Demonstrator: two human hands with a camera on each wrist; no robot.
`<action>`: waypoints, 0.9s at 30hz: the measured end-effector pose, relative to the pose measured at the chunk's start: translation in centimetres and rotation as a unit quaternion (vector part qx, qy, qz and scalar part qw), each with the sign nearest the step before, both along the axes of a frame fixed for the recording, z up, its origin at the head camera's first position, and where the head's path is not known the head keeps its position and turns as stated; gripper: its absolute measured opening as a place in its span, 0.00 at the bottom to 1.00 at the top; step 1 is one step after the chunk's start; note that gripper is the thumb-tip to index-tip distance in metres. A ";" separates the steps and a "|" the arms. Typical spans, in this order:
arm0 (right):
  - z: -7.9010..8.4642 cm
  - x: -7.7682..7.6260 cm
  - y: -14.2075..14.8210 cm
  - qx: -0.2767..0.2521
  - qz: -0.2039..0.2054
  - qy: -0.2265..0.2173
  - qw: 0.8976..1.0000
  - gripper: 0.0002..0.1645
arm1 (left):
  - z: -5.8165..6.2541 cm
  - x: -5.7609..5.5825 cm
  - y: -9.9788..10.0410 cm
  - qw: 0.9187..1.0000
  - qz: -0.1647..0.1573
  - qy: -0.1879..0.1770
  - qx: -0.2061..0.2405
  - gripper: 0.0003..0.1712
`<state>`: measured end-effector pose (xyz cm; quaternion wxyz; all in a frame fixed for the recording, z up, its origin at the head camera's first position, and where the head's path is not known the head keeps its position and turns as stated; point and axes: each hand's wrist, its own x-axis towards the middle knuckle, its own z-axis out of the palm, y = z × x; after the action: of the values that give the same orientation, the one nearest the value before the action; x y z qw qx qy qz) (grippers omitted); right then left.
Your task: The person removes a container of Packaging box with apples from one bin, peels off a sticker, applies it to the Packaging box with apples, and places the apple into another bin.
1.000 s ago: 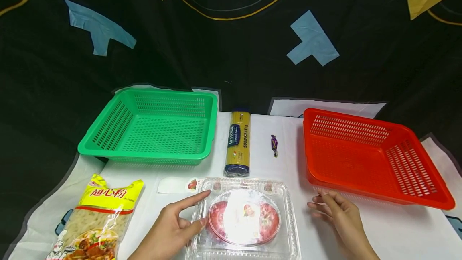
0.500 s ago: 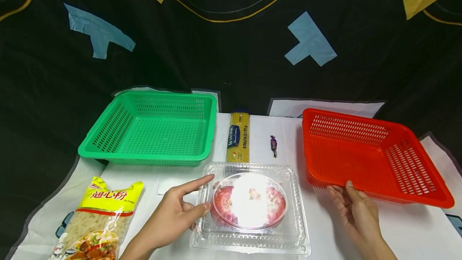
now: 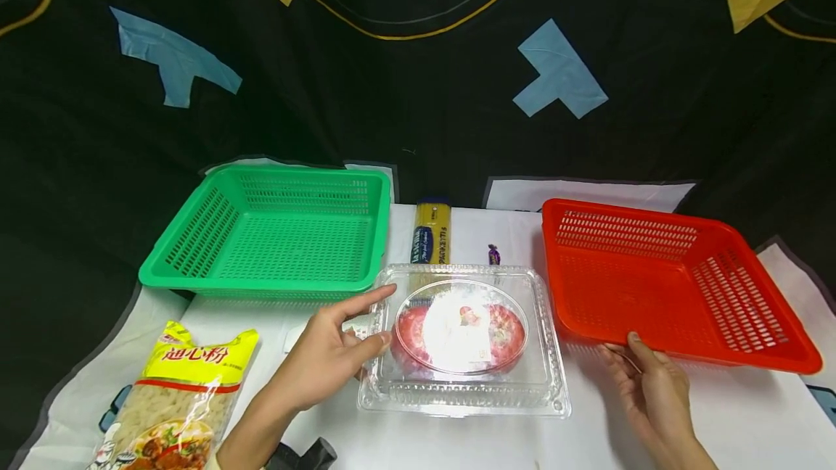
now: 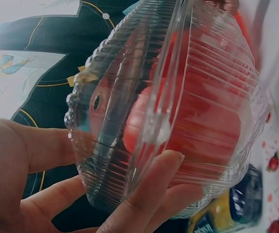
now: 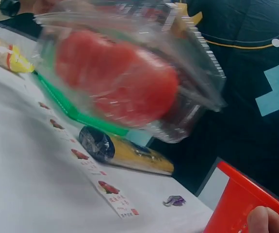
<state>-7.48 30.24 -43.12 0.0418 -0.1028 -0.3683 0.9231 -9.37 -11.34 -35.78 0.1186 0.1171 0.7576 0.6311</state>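
A clear plastic clamshell box with red, tomato-like contents is up off the table in the head view's lower middle. My left hand grips its left edge, thumb on one side and fingers on the other. Glare on the lid hides part of the contents. To the right, a red basket stands on the table. My right hand pinches its front rim, thumb on top and fingers under it. In the right wrist view only the fingertips show, against the basket's red wall.
A green basket stands at the back left. Between the baskets lie a spaghetti pack and a purple-wrapped candy, both partly behind the box. A noodle bag lies front left. A printed paper strip runs along the table.
My left hand has lifted the clear box and carried it forward and slightly right. My right hand has moved onto the red basket's front rim and taken hold; the basket has shifted slightly left.
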 end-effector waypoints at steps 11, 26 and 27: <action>-0.2 -0.3 -0.1 0.006 -0.007 0.011 1.000 0.16 | 1.5 -2.8 3.5 1.000 0.021 -0.008 0.014 0.33; -0.3 0.0 -0.1 0.084 -0.027 -0.052 0.995 0.17 | 2.7 -6.0 9.1 0.998 0.001 0.061 -0.024 0.31; -0.3 0.0 -0.1 0.076 -0.023 -0.048 0.996 0.16 | 2.8 -6.3 9.5 0.998 0.000 0.063 -0.028 0.31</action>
<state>-7.47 30.12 -43.45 0.0528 -0.1518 -0.4365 0.8852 -15.63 -1.86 -32.95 0.0742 0.1533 0.7812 0.6006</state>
